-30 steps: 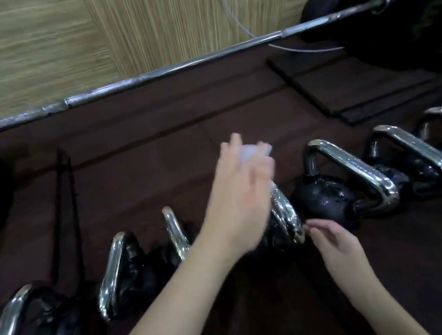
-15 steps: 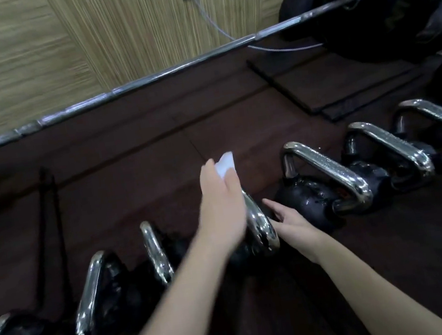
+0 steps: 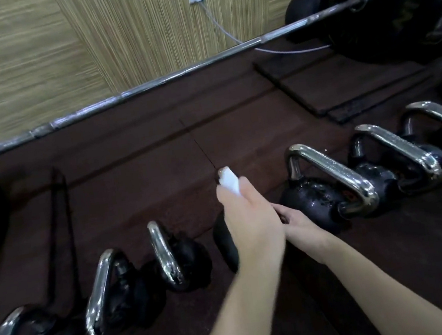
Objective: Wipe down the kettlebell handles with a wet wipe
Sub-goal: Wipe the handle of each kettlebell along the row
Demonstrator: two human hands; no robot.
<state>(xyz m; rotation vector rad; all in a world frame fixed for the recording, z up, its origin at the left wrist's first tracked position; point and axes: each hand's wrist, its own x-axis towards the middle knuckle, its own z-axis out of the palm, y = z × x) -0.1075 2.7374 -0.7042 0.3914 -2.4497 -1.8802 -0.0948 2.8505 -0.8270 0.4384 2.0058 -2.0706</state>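
A: Where was the thing being cleaned found?

B: The black round kettlebell with the chrome loop handle (image 3: 224, 240) was seen standing on the dark brown rubber floor (image 3: 144, 178), fourth in a row of like weights. Its handle was almost wholly covered; only part of the black body was shown to the left of the wrist.

A: And which way was it lying from the hands?

B: It was placed directly beneath the left hand (image 3: 250, 220), which was the nearer of the two and was set over the handle. The handle's long axis was judged to run away from the person, slightly leftward, as the neighbouring handles were seen to do. The stroke still to be made was therefore judged to be along that line.

A: How was that hand closed?

B: The left hand was curled shut around the handle, and the white folded wet wipe (image 3: 230, 181) was pinched in it, its end left sticking out past the fingertips at the far side.

A: The other hand?

B: The right hand (image 3: 298, 221) was laid low against the kettlebell's near right side, partly hidden behind the left. Whether it was gripped or merely rested there could not be told.

A: What was beyond?

B: A long steel barbell (image 3: 146, 88) was seen across the floor behind.
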